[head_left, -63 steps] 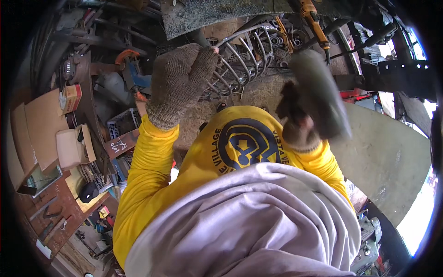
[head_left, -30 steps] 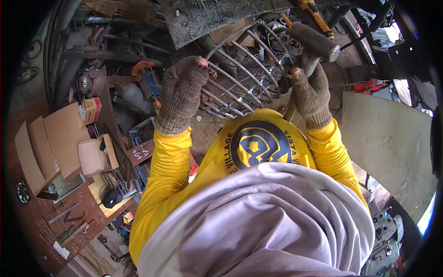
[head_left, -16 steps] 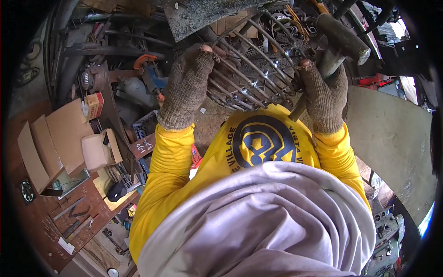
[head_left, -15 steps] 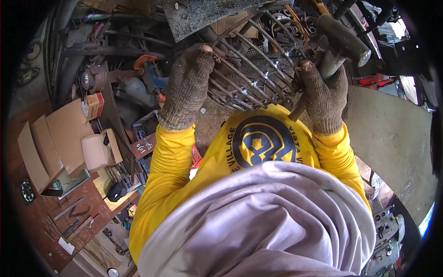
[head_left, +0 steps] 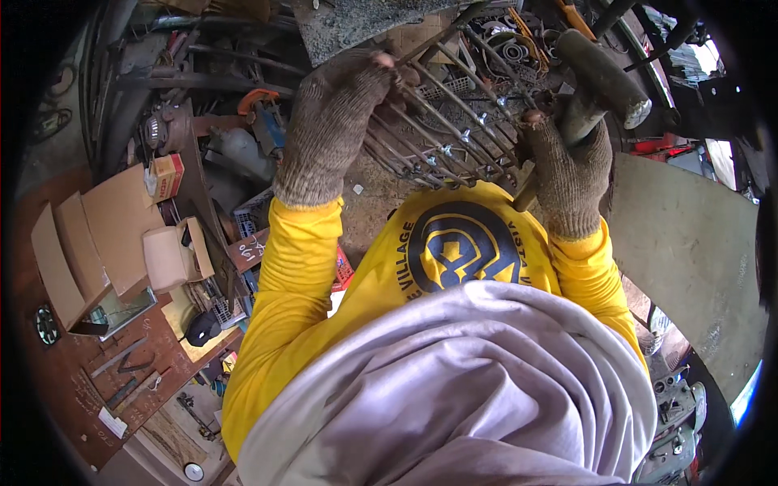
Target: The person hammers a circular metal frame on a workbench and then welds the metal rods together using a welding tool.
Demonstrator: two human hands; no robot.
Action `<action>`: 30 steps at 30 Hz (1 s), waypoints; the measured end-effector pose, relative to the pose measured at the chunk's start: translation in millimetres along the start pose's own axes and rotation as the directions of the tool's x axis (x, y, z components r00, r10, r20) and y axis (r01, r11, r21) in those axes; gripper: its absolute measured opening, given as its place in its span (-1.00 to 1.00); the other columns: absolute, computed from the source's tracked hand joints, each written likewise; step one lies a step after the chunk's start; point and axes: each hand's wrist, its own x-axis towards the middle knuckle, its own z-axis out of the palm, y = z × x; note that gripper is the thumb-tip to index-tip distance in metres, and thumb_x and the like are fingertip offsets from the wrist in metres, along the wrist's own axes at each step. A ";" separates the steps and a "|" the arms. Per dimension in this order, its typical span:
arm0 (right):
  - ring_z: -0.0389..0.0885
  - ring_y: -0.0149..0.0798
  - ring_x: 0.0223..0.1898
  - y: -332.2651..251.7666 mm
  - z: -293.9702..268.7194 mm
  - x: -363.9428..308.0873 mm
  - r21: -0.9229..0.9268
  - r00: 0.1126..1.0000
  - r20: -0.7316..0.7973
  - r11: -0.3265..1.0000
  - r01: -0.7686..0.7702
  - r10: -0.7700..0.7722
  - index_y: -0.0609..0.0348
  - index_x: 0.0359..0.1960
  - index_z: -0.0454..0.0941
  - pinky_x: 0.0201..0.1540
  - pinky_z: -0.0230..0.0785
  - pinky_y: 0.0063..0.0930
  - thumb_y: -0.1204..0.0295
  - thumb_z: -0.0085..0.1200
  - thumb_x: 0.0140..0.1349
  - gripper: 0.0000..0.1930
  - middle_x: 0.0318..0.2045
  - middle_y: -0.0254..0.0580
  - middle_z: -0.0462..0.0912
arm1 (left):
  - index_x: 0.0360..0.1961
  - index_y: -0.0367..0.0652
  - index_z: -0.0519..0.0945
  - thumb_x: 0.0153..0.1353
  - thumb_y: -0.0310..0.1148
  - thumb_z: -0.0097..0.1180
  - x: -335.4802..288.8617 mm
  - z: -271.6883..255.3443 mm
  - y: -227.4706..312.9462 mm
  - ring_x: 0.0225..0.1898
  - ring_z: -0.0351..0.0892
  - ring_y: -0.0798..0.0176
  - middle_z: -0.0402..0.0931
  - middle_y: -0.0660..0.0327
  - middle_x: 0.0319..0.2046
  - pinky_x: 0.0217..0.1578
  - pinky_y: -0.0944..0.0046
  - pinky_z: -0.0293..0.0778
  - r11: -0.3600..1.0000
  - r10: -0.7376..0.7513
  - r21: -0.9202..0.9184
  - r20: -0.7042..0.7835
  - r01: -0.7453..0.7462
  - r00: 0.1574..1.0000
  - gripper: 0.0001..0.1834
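Note:
A metal grate of parallel rods [head_left: 442, 113] is held tilted in front of my chest, with bright weld spots along its cross bar. Its left edge is gripped by my left hand [head_left: 336, 121], closed in a brown knit glove with the bare thumb tip showing. My right hand [head_left: 570, 174], gloved alike, is closed round the handle of a hammer [head_left: 604, 78] whose heavy head points up and away. The right thumb presses at the grate's right edge. The fingers behind the rods are mostly hidden.
A grey metal plate [head_left: 356, 28] lies beyond the grate. To the left are an open cardboard box [head_left: 113, 231] and a brown bench [head_left: 61, 389] with hand tools. A large flat sheet [head_left: 689, 259] stands at the right. Assorted metal parts [head_left: 519, 50] clutter the far side.
My left hand has moved slightly away from me and to the right, and the grate has turned a little with it. My right hand and the hammer have barely shifted.

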 end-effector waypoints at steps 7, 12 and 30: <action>0.63 -0.28 -0.28 -5.8 -1.0 -3.7 -0.075 0.998 0.025 0.996 0.057 -0.055 0.23 -0.12 0.55 -0.15 0.45 -0.37 0.31 0.36 0.02 -0.59 -0.29 -0.15 0.67 | -0.26 -0.20 0.66 0.19 -0.15 0.25 2.7 3.1 1.0 -0.36 0.51 0.50 0.60 0.32 -0.42 -0.28 0.44 0.41 0.983 -0.181 -0.014 0.065 0.182 0.981 -0.69; 0.59 -0.32 -0.32 7.6 -3.7 0.0 -0.012 0.998 0.003 0.998 0.066 -0.066 0.25 -0.15 0.53 -0.18 0.44 -0.42 0.34 0.33 0.05 -0.62 -0.31 -0.19 0.64 | -0.24 -0.22 0.64 0.21 -0.11 0.22 5.5 2.9 0.0 -0.40 0.53 0.41 0.60 0.28 -0.45 -0.29 0.40 0.42 0.983 -0.184 -0.007 0.099 0.186 0.978 -0.65; 0.62 -0.08 -0.34 21.0 -9.0 2.0 -0.117 0.886 0.307 0.910 0.398 -0.348 0.25 -0.03 0.46 -0.27 0.45 -0.30 0.23 0.19 0.17 -0.57 -0.40 -0.03 0.61 | -0.40 -0.26 0.59 0.21 -0.27 0.22 -16.7 16.2 -1.1 -0.45 0.60 0.06 0.57 0.04 -0.50 -0.40 0.19 0.46 0.474 0.539 0.796 0.076 -0.377 0.839 -0.76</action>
